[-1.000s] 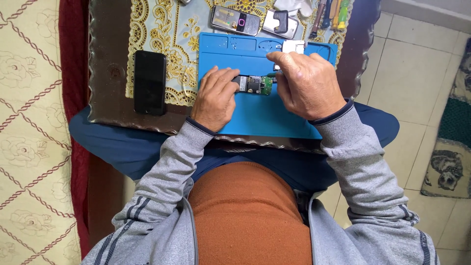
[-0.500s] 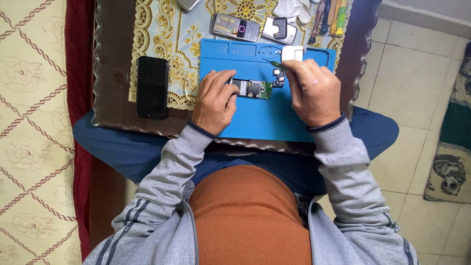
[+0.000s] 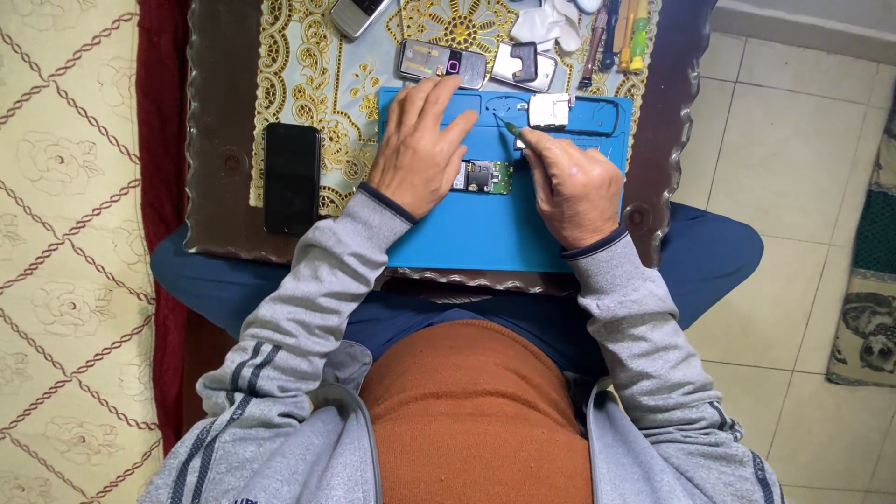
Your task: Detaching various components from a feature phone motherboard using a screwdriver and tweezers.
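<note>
**Hands over a circuit board on the blue mat**

Right hand [image 3: 571, 187] pinches a thin pointed tool [image 3: 509, 124], tip aimed up toward a small white part [image 3: 549, 109] on the mat's upper edge. Left hand [image 3: 420, 149] lies flat, fingers spread, grasping nothing, just left of the green circuit board [image 3: 485, 176]. Board sits mid-mat between both hands. Blue mat [image 3: 485, 233] rests on a dark table [image 3: 219, 140] with a gold-patterned cloth [image 3: 327, 75]. Black phone [image 3: 291, 177] well to the left; opened phone bodies [image 3: 441, 62] just above the mat.

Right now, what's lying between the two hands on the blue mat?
A small green circuit board lies on the mat between the left hand and right hand, seen in the head view.
</note>
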